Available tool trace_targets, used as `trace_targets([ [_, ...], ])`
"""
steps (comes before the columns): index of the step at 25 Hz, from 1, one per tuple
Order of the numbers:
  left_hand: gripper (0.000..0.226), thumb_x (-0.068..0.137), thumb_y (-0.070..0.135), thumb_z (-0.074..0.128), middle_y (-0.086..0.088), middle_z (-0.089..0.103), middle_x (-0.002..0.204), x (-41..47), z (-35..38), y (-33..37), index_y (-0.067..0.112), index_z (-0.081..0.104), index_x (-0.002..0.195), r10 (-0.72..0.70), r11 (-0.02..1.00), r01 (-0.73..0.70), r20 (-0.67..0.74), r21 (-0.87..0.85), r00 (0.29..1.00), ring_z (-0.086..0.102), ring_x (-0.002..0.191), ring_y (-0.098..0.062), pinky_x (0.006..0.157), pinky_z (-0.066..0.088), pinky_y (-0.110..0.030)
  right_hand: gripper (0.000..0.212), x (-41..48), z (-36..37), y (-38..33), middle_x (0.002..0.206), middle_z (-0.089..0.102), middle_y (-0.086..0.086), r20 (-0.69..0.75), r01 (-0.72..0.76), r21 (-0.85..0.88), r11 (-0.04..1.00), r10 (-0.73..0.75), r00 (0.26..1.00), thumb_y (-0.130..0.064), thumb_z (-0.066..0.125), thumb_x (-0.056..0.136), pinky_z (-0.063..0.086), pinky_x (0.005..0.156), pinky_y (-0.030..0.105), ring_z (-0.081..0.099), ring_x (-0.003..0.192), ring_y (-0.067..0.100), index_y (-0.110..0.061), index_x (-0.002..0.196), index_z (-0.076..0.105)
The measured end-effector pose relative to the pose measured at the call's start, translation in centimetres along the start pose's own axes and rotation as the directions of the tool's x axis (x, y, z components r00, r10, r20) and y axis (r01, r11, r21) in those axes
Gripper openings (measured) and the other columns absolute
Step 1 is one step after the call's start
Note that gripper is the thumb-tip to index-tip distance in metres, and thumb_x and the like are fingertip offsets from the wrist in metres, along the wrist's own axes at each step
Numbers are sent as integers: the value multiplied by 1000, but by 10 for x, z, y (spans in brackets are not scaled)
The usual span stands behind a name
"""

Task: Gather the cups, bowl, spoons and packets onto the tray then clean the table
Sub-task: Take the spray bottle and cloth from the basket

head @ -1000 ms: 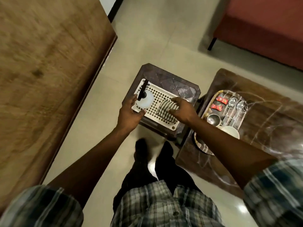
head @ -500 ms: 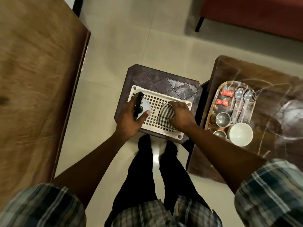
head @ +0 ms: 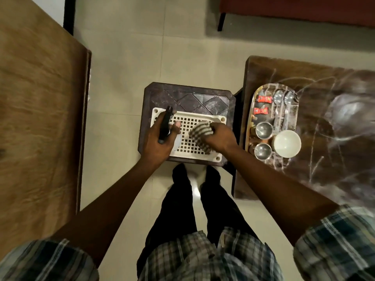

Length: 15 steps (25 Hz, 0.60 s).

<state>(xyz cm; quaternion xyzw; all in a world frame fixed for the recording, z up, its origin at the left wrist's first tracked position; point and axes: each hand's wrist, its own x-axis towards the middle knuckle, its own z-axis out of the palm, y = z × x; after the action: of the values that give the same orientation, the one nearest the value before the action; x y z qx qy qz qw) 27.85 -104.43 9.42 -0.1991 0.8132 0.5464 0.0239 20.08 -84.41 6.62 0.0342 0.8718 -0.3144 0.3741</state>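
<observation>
Tray [head: 250, 118] lies on the dark worktop [head: 324, 159] at right. It is loaded with two steel cups [head: 263, 129], a white bowl [head: 286, 146] just beside them, two spoons [head: 278, 98] and two red packets [head: 264, 99]. The load is unchanged against 0.5 s ago.

Left hand [head: 159, 142] is clamped round the spray bottle [head: 165, 124], thumb across its clear body. One second ago the bottle's black head stood clear of the fingers.

Right hand [head: 221, 136] grips the bunched checked cloth [head: 200, 132] with curled fingers, on the same part of the white perforated rack [head: 194, 122] as 0.5 s ago. The rack sits on the dark stool [head: 190, 96], just left of the worktop.

The view has swung: the stool's edges now run level with the frame.
</observation>
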Motion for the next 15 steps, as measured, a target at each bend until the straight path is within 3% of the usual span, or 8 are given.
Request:
trace_targets([
  [3,33,106,41,64,7,78,82,-3,-2,49,13,71,122,45,999,-46,5,19,999,76,84,0,79,49,-3,33,-35,-30,-9,115,78,10,-105,-56,519,853,128,986,-8,72,94,63,96,53,77,105,32,-10,127,69],
  [6,19,106,43,63,6,74,68,-8,-2,106,29,74,112,132,990,-130,39,-60,990,73,67,-3,76,58,-16,36,-81,-67,-14,120,78,18,-215,80,770,633,139,967,-1,73,96,62,98,58,77,109,38,-4,131,67],
  [9,20,106,39,63,-5,67,61,-21,4,170,21,73,105,235,968,-228,63,-100,970,68,56,-13,69,57,-25,38,-139,-111,-9,120,78,21,-351,247,867,433,177,920,2,75,94,60,102,60,76,112,43,-2,131,68],
  [12,21,106,28,66,-6,64,59,-41,26,236,9,73,107,334,936,-317,96,-156,938,63,50,-13,63,55,-22,35,-205,-156,15,119,78,24,-434,399,898,186,226,872,4,74,92,62,98,58,76,110,44,0,127,71],
  [15,19,104,28,69,-4,61,51,-70,65,288,9,74,103,396,917,-367,229,-158,889,60,45,-13,60,54,-24,36,-264,-187,55,122,78,24,-497,491,867,83,221,839,-1,76,92,61,99,55,76,112,42,0,128,72],
])
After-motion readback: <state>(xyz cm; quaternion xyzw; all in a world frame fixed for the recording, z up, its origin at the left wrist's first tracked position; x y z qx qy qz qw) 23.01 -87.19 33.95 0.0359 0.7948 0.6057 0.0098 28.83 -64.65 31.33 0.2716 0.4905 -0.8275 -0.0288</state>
